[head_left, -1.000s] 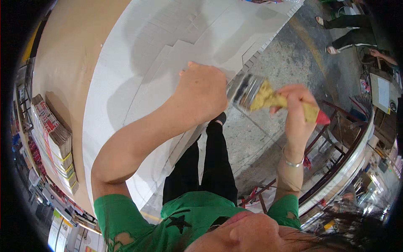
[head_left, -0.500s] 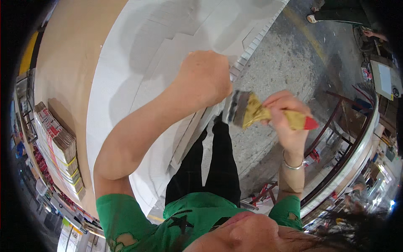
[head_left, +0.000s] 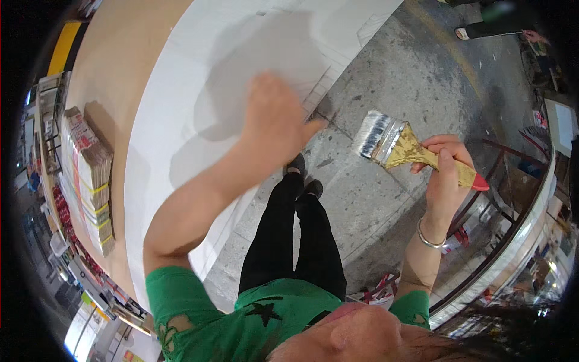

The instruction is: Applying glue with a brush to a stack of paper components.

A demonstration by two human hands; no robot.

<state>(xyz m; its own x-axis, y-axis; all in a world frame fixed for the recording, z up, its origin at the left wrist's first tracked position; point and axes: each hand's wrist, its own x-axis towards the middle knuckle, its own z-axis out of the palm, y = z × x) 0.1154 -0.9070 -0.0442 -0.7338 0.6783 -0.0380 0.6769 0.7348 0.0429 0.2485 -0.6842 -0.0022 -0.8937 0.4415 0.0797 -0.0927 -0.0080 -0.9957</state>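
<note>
The brush (head_left: 407, 151) is right of centre in the frame, above the grey floor (head_left: 374, 211) and clear of the white sheets (head_left: 160, 130). It is wide and flat, its pale bristles toward the centre of the frame, dark marks across them beside a silvery metal band. The worn yellow handle slants down to a red tip at the lower right.

The right hand (head_left: 445, 166) holds the brush by the handle, fingers and thumb closed round it. A silvery bracelet (head_left: 431, 243) circles that wrist.

The left hand (head_left: 274, 114) is just above the middle of the frame, in front of the right edge of the white sheets, its thumb spread out to the right. It is blurred, so I cannot tell how wide its fingers are set or whether they touch the sheets. A dark shadow falls on the white just above it.

The white sheets run from the top of the frame down through its left half. They lie on a tan counter (head_left: 136, 51), which shows along their left side. On the counter at the left stands a stack of printed packs (head_left: 87, 172) bound with yellow bands.

Below centre are the person's black trousers (head_left: 271, 241) and dark shoes, on the floor. A dark red metal frame (head_left: 467, 208) stands at the right. In the upper right corner, another person's dark-trousered leg (head_left: 491, 29) reaches into the frame.
</note>
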